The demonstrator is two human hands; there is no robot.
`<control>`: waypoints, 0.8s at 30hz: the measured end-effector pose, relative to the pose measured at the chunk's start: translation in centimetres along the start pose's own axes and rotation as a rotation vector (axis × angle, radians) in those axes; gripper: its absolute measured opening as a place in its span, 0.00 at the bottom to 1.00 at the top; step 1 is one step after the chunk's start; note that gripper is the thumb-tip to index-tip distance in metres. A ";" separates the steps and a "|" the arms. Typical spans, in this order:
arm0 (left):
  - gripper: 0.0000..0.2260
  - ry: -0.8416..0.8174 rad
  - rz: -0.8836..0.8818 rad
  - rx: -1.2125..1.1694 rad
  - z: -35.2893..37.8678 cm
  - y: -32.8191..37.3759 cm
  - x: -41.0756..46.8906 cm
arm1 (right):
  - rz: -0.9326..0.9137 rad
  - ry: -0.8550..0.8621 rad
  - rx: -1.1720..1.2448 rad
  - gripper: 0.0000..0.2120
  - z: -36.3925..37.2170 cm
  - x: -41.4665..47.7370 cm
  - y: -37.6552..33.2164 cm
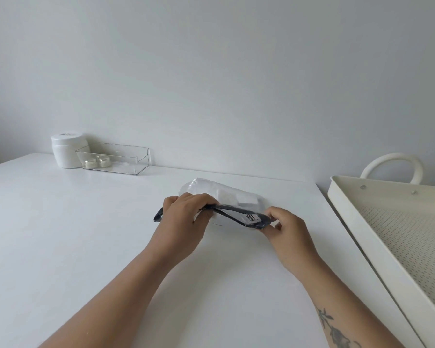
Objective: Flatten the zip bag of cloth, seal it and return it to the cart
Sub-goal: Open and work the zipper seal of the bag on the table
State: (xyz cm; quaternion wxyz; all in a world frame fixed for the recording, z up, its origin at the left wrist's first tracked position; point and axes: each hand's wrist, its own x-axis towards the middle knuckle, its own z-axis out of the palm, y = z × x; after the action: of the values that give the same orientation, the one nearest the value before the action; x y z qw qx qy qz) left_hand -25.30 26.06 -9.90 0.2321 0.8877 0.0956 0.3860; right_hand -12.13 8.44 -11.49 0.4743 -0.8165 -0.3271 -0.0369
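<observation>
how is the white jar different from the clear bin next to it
The white jar is opaque and rounded with a lid on, so its contents are hidden; the clear bin is see-through, boxy and open-topped, showing two small jars inside. The jar stands taller, the bin lies longer and lower. Both sit at the table's far edge by the wall.

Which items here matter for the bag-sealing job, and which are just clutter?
In the job:
- zip bag with cloth, on the table
- its dark zip strip, pinched by left hand and right hand
- cart tray, right of the table

Lying about:
- white jar
- clear organizer with two small jars
</observation>
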 end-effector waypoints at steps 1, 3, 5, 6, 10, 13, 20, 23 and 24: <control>0.08 -0.015 0.011 -0.007 0.0 0.0 0.1 | 0.005 0.029 -0.070 0.09 -0.1 0.0 0.2; 0.06 -0.043 0.019 0.004 -0.2 -0.1 0.3 | 0.006 0.083 -0.163 0.13 -0.1 0.0 0.3; 0.05 -0.047 0.027 0.043 -0.4 0.0 0.3 | -0.014 0.090 -0.180 0.15 -0.1 -0.1 0.0; 0.03 -0.038 0.043 0.083 -0.5 0.2 0.3 | -0.035 0.074 -0.152 0.15 -0.1 -0.1 0.0; 0.17 -0.051 0.129 0.145 -0.4 1.4 0.0 | -0.128 -0.011 -0.046 0.09 0.3 0.0 -0.1; 0.14 -0.029 0.178 0.110 0.1 2.1 -0.1 | -0.142 -0.066 0.051 0.12 0.4 0.0 -0.2; 0.05 0.014 -0.002 -0.099 0.2 1.6 0.0 | -0.022 -0.109 0.258 0.07 0.1 -0.1 -0.6; 0.07 -0.016 -0.047 -0.219 0.2 1.8 0.0 | 0.003 -0.071 0.198 0.08 0.2 -0.1 -0.3; 0.07 -0.014 -0.056 -0.247 0.2 2.0 0.0 | 0.017 -0.053 0.177 0.08 0.1 0.0 -0.2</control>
State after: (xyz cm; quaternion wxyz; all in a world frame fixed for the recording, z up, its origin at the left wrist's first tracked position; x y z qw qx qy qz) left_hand -25.21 24.27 -9.07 0.3510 0.8520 0.0707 0.3821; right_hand -12.28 8.62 -11.43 0.5362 -0.7747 -0.3346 0.0176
